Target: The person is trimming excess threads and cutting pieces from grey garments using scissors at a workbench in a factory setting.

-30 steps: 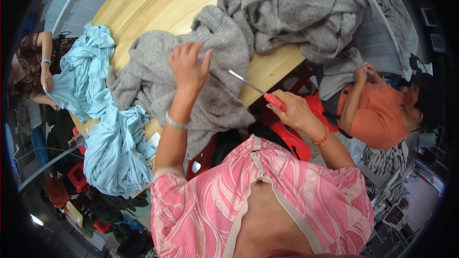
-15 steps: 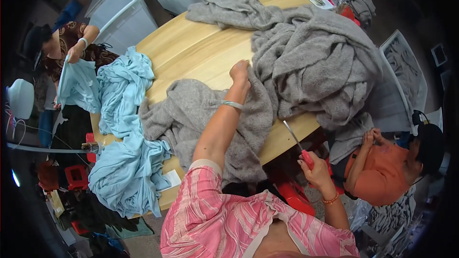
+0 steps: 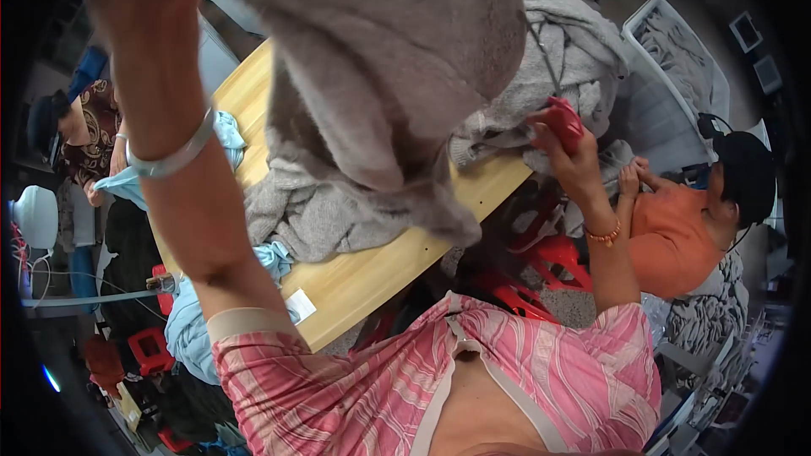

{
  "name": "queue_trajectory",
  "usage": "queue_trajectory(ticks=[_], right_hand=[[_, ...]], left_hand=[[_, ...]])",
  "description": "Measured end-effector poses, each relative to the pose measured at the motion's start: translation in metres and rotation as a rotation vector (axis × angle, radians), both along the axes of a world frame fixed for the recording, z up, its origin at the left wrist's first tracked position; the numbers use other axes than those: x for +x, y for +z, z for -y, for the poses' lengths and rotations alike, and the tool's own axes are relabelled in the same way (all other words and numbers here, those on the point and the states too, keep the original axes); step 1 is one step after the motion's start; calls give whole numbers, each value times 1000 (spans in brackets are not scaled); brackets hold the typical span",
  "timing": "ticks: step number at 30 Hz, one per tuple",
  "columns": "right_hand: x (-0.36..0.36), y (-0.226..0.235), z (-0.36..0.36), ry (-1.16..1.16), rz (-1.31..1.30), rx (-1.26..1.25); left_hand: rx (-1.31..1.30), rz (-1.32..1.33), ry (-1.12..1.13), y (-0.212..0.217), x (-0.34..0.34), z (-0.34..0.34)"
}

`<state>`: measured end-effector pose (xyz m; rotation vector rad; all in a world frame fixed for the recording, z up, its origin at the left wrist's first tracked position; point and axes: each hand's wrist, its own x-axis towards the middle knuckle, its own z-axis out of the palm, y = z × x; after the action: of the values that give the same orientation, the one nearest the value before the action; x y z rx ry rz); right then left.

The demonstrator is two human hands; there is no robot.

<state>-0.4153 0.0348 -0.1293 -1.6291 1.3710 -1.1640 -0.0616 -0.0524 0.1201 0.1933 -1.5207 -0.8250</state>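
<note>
My left hand [image 3: 139,0] is raised high at the upper left and grips a grey knitted garment [image 3: 389,67], which hangs down in front of the camera over the wooden table [image 3: 363,274]. My right hand [image 3: 566,148] is out to the right, closed on red-handled scissors [image 3: 562,118] whose blade points up toward a heap of grey knitwear [image 3: 566,51]. A silver bangle sits on my left wrist and an orange bead bracelet on my right.
A person in an orange top [image 3: 676,236] sits at the right, handling grey cloth. Another person [image 3: 80,135] at the left holds light blue fabric [image 3: 220,131]. White crates [image 3: 676,59] with grey clothes stand at the upper right. Red stools [image 3: 557,253] stand under the table.
My left hand has lifted the grey garment off the table, up close to the camera. My right hand with the scissors has risen toward the grey heap.
</note>
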Motion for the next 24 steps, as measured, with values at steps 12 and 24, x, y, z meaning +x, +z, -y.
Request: queue_trajectory(ticks=[12, 24], right_hand=[[44, -87, 7, 290, -183, 186], [135, -96, 81, 402, -377, 120]], left_hand=[[685, 1466, 999, -368, 200, -159], [903, 1147, 703, -455, 154, -152]])
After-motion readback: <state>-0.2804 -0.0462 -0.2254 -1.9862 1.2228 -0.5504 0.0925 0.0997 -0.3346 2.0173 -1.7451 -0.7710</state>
